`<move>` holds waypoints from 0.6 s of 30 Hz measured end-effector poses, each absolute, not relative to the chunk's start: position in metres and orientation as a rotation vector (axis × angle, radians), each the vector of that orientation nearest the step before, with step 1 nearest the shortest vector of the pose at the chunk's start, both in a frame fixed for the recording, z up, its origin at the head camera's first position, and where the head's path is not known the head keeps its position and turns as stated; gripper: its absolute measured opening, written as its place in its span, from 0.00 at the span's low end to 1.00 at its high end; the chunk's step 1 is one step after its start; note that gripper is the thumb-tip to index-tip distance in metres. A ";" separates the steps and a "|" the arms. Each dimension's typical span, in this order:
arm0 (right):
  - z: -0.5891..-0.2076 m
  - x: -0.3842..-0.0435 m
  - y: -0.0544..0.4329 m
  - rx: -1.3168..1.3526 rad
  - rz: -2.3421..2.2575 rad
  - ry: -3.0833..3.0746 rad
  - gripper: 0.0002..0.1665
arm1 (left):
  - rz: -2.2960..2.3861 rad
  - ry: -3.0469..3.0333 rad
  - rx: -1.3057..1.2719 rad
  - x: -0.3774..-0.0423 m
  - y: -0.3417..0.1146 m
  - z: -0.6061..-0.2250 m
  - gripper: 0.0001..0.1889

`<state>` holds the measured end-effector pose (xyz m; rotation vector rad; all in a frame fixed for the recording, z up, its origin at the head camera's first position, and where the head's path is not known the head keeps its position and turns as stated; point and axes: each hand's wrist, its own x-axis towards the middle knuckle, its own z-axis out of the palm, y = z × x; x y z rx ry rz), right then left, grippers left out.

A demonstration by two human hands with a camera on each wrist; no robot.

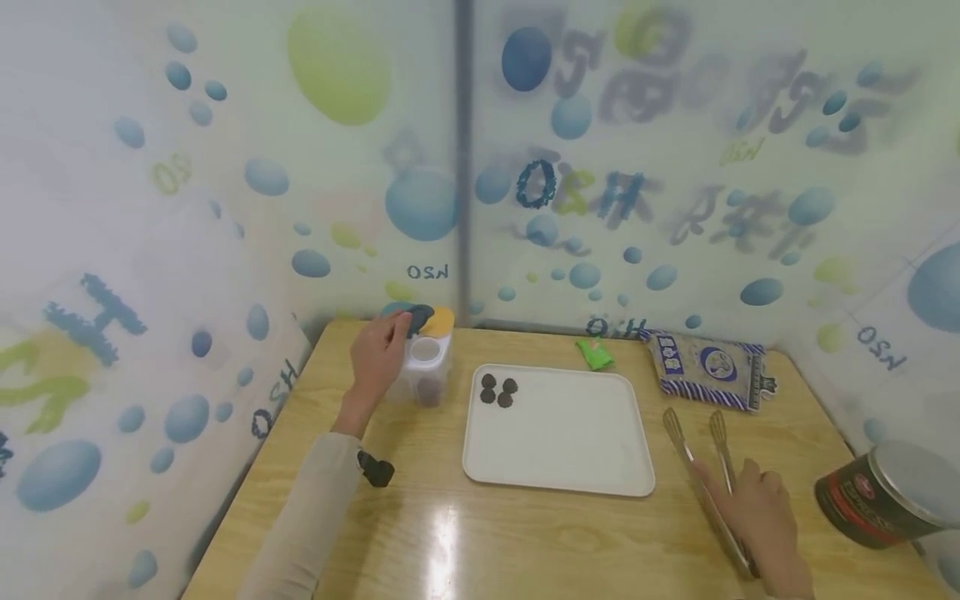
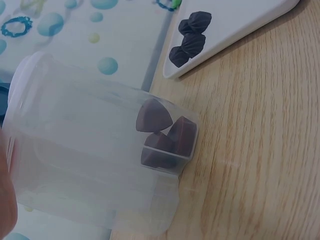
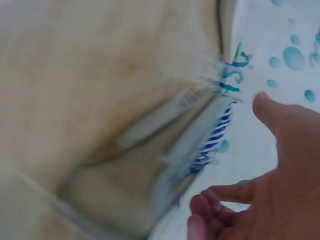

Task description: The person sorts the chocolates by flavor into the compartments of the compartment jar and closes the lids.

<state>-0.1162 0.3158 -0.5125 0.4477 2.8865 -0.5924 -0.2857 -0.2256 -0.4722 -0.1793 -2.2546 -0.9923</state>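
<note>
A: What's the left hand [image 1: 378, 354] up to there?

B: It's pinching the dark lid [image 1: 420, 319] on top of the clear tub [image 1: 442, 362], thumb and fingers closing on it. An orange lid [image 1: 440, 323] is sitting right beside that one. The tub's standing near the far left corner of the table [image 1: 555, 550].

A: Anything in it?

B: Yeah, a few dark chunks [image 2: 154, 116] are resting at the bottom.

A: And the right hand [image 1: 757, 508]?

B: Thumb's sticking out, fingers are curling loosely, gripping nothing that I'm seeing. It's overlapping the tongs [image 1: 723, 450] toward the table's right edge; can't tell if it's touching them.

A: What about the tray [image 1: 558, 433]?

B: Four dark pieces [image 1: 498, 390] are clustering in its far left corner. A green packet [image 1: 595, 353] is lying just past its far edge, a bag [image 1: 708, 368] is filling the table's far right corner, and a can [image 1: 855, 500] is standing by the right edge.
</note>
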 end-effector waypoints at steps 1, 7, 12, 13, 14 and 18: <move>-0.510 -0.119 0.313 0.430 -0.610 2.946 0.62 | -0.986 -2.260 -0.177 -0.286 -0.226 -0.472 0.23; -0.497 -0.145 0.275 0.269 -0.820 3.214 0.42 | -0.985 -2.261 -0.221 -0.285 -0.226 -0.469 0.20; -0.483 -0.175 0.212 0.071 -0.958 3.188 0.35 | -0.975 -2.228 -0.257 -0.284 -0.224 -0.472 0.16; -0.479 -0.183 0.196 0.023 -1.002 3.160 0.34 | -0.964 -2.221 -0.259 -0.284 -0.224 -0.473 0.14; -0.474 -0.190 0.178 -0.005 -1.045 3.117 0.34 | -0.952 -2.215 -0.258 -0.284 -0.224 -0.473 0.13; -0.469 -0.222 0.102 -0.230 -1.296 2.969 0.26 | -0.928 -2.217 -0.265 -0.283 -0.224 -0.476 0.09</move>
